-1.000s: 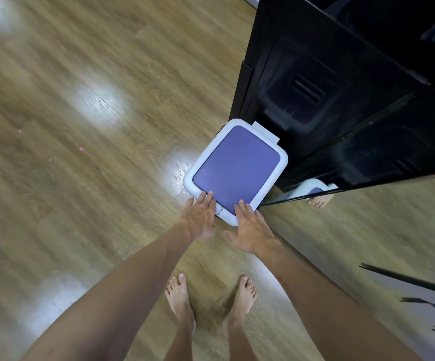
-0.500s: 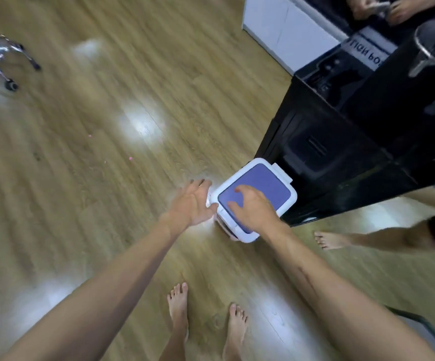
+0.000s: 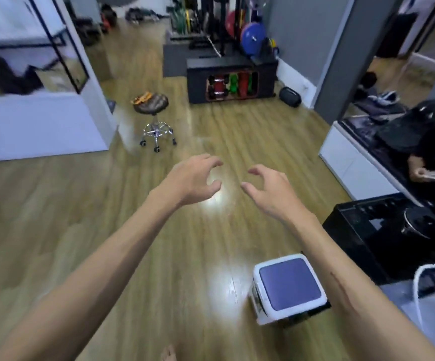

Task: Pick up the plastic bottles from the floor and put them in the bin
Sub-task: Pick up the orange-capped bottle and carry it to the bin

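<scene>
Both arms reach out over the wooden floor [image 3: 81, 217]. The left hand [image 3: 190, 179] and right hand [image 3: 270, 191] hang in the air near each other, fingers loosely curled, each grip released and holding nothing. The bin [image 3: 288, 287], white with its purple lid closed, stands on the floor below the right forearm, beside a black cabinet [image 3: 383, 230]. A wheeled stool [image 3: 154, 113] stands farther off.

Bright indoor light; white glare patches on the wooden floor [image 3: 138, 230]; motion blur, edges bowed.
</scene>
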